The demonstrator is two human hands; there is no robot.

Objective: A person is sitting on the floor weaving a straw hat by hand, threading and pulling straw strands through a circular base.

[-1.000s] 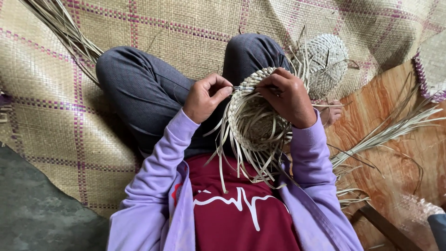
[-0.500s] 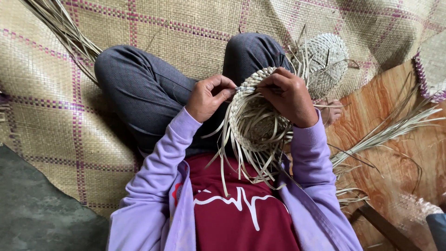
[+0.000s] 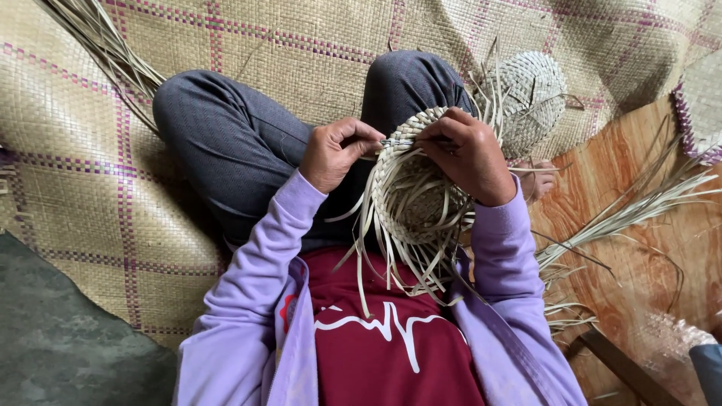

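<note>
I sit cross-legged on a woven mat with a half-woven straw basket in my lap, loose pale strips hanging from its lower edge. My left hand pinches a thin metal needle-like tool at the basket's rim. My right hand grips the rim from the right, fingers curled over the edge where the tool's tip meets the weave. Both hands touch the basket.
A finished round woven piece lies behind the basket by my knee. Loose straw strips spread over the wooden floor at right, and a bundle lies at upper left. The checked mat ends at grey floor lower left.
My left hand has drawn slightly away from the rim, and the thin tool now shows between both hands. The basket and right hand stay nearly still.
</note>
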